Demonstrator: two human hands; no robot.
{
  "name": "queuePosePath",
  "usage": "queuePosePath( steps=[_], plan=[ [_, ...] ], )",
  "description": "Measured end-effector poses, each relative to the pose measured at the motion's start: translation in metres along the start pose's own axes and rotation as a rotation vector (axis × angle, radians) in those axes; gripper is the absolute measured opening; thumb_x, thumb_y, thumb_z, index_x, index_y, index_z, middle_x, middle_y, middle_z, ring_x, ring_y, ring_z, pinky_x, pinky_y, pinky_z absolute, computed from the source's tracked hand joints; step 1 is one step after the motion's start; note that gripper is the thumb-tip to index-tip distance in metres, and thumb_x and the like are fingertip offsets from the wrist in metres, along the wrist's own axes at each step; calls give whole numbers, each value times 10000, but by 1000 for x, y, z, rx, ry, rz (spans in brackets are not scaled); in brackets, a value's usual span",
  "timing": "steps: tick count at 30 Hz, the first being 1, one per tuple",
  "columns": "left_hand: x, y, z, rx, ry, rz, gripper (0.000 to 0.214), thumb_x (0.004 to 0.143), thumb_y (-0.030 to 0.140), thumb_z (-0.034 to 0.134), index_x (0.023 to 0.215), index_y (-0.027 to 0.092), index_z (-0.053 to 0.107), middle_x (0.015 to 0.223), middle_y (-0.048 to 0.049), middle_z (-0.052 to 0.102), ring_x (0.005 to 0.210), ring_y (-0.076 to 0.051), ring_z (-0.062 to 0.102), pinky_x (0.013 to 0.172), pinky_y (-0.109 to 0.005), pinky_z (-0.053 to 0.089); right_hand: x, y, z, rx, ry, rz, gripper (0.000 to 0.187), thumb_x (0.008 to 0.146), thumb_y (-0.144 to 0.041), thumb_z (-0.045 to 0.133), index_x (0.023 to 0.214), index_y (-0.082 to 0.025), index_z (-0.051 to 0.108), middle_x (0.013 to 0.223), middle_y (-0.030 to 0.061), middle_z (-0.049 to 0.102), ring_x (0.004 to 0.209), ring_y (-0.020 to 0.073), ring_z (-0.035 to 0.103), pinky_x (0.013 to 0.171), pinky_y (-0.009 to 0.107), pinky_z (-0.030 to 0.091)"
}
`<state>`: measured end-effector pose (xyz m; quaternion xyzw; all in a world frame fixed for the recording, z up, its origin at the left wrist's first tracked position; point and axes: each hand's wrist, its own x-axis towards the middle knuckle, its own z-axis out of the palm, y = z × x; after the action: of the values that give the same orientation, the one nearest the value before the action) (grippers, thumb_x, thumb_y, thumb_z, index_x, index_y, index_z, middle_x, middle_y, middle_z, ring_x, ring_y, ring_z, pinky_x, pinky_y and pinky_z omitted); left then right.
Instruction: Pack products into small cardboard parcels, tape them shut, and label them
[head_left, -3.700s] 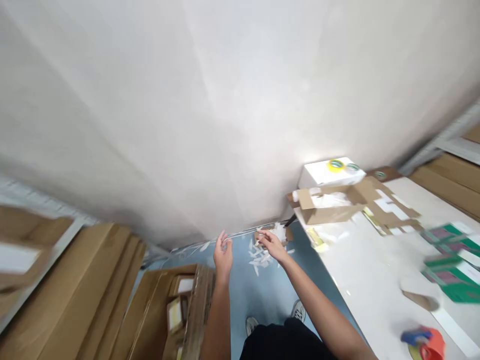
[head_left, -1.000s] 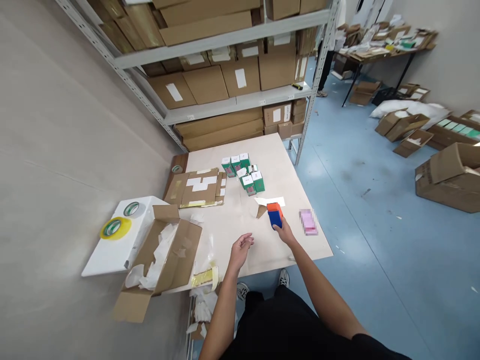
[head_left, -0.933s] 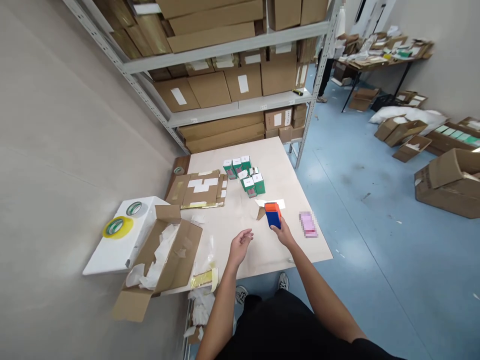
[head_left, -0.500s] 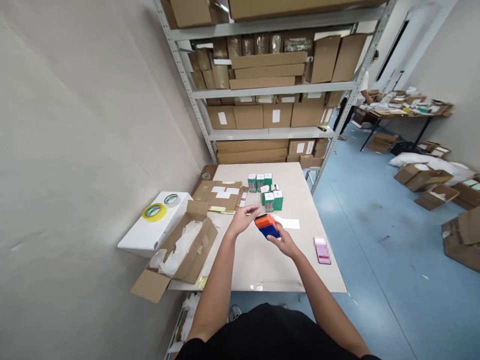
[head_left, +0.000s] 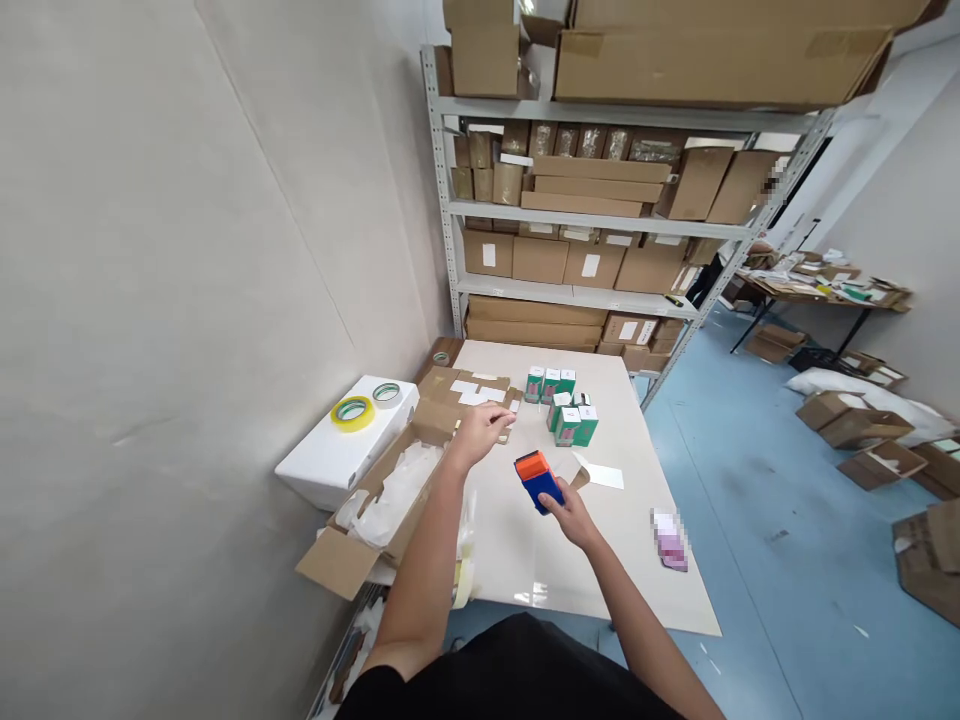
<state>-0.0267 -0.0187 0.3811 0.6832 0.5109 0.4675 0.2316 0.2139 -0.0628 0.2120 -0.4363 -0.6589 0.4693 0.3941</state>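
Observation:
My right hand (head_left: 574, 515) is wrapped round a blue block-shaped object with an orange top (head_left: 538, 484), tilted above the table; I cannot tell its kind. My left hand (head_left: 482, 435) is up and to the left of it, fingertips and thumb pinched together. Whatever may be between those fingers is too small to make out. Beyond my hands stand several small green-and-white boxes (head_left: 576, 425) in two groups. A white paper piece with a folded brown part (head_left: 600, 474) lies just past my right hand.
At left an open carton (head_left: 397, 500) holds white wrapping, beside a white box (head_left: 319, 445) with a yellow tape roll (head_left: 352, 413) and a clear one on top. Flattened cardboard (head_left: 450, 392) lies behind. A pink item (head_left: 670, 542) is near the right edge. Shelving (head_left: 600, 218) with cartons stands behind the table.
My left hand has moved away from the blue-and-orange object, which my right hand still holds, now slightly lower. The camera view has turned to the left and tilted.

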Motion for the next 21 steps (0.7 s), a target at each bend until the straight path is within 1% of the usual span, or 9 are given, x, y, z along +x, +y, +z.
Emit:
queuePosePath(
  steps=[2, 4, 6, 8, 10, 12, 14, 17, 21],
  plan=[
    [-7, 1, -17, 50, -71, 80, 290, 979, 421, 591, 952, 259, 830, 928, -65, 773, 950, -244, 702, 918, -371, 560, 4, 3, 20, -2, 46, 8, 391, 937, -593, 616, 1064, -225, 645, 911, 55, 692, 827, 261, 660, 739, 390, 565],
    [-23, 1, -27, 117, -32, 163, 278, 999, 410, 587, 1111, 276, 803, 1141, -80, 766, 1150, -272, 674, 1052, -415, 520, 15, 1, 38, -32, 103, 6, 397, 946, -594, 596, 1089, -226, 634, 927, 65, 701, 838, 264, 664, 750, 397, 573],
    [-48, -2, -35, 181, 67, 221, 382, 976, 396, 644, 1342, 299, 696, 1430, -103, 645, 1371, -309, 558, 1162, -473, 445, 30, -6, 55, -62, 142, -15, 431, 954, -586, 582, 1191, -227, 617, 996, 81, 718, 889, 273, 677, 766, 396, 580],
    [-75, -9, -45, 176, 197, 242, 686, 929, 417, 721, 1557, 297, 472, 1637, -141, 422, 1469, -347, 463, 1165, -507, 443, 46, -14, 69, -86, 151, -33, 490, 958, -575, 576, 1309, -234, 582, 1073, 92, 727, 943, 282, 687, 788, 400, 585],
    [-100, -21, -59, 114, 365, 232, 909, 938, 413, 713, 1668, 290, 185, 1719, -189, 226, 1458, -353, 479, 1096, -500, 512, 62, -21, 85, -112, 149, -36, 529, 953, -568, 587, 1365, -236, 564, 1108, 94, 732, 962, 288, 692, 822, 415, 583],
    [-118, -35, -79, 87, 470, 167, 922, 970, 406, 668, 1678, 300, 88, 1733, -207, 154, 1386, -331, 558, 1014, -458, 573, 75, -28, 103, -121, 133, -39, 530, 948, -560, 594, 1361, -228, 579, 1107, 92, 735, 956, 287, 692, 845, 423, 575],
    [-132, -51, -101, 101, 520, 65, 782, 996, 406, 626, 1657, 298, 223, 1723, -192, 209, 1308, -304, 619, 960, -413, 601, 86, -32, 125, -109, 102, -56, 514, 952, -544, 588, 1350, -219, 593, 1109, 94, 732, 956, 284, 687, 847, 415, 568],
    [-147, -70, -133, 102, 643, -68, 566, 1015, 410, 589, 1544, 252, 467, 1632, -175, 410, 1244, -281, 652, 924, -377, 614, 101, -37, 164, -132, 43, -99, 476, 951, -491, 582, 1338, -216, 598, 1105, 98, 721, 958, 283, 672, 834, 406, 559],
    [-172, -90, -168, 96, 830, -205, 485, 1015, 417, 580, 1461, 226, 554, 1458, -156, 590, 1205, -258, 658, 906, -361, 615, 120, -43, 220, -251, -88, -212, 376, 933, -426, 588, 1241, -213, 624, 1089, 110, 692, 952, 290, 638, 866, 443, 541]
  ],
)
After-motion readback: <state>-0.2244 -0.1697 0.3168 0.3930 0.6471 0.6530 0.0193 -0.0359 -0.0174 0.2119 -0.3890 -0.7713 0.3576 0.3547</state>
